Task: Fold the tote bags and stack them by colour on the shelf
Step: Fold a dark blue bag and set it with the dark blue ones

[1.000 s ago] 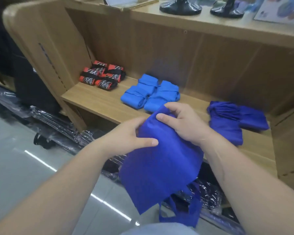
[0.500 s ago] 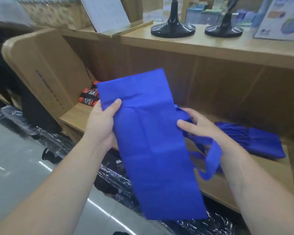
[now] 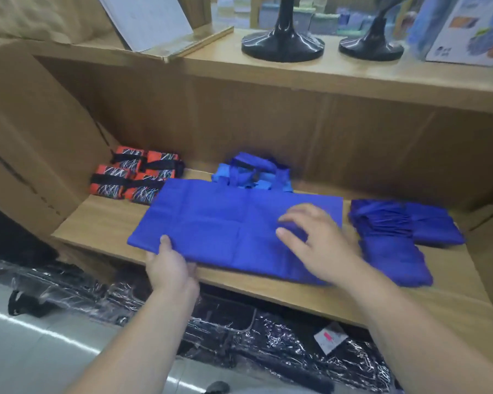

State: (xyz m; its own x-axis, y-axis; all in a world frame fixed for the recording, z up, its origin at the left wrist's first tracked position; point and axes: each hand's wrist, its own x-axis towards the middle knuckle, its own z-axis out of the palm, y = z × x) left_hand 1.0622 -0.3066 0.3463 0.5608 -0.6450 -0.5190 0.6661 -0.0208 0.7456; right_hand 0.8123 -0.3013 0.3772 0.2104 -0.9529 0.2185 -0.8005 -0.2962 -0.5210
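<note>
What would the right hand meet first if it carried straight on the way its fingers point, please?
Beyond the flat royal-blue fabric tote bag under it, the right hand would probably reach the light-blue folded bags; depth is unclear.

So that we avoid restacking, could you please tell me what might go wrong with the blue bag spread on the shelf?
The tote bag has its handles over the light blue bags; folding could drag those askew. Its front edge, pinched by the left hand, lies near the shelf lip and might slide off.
</note>
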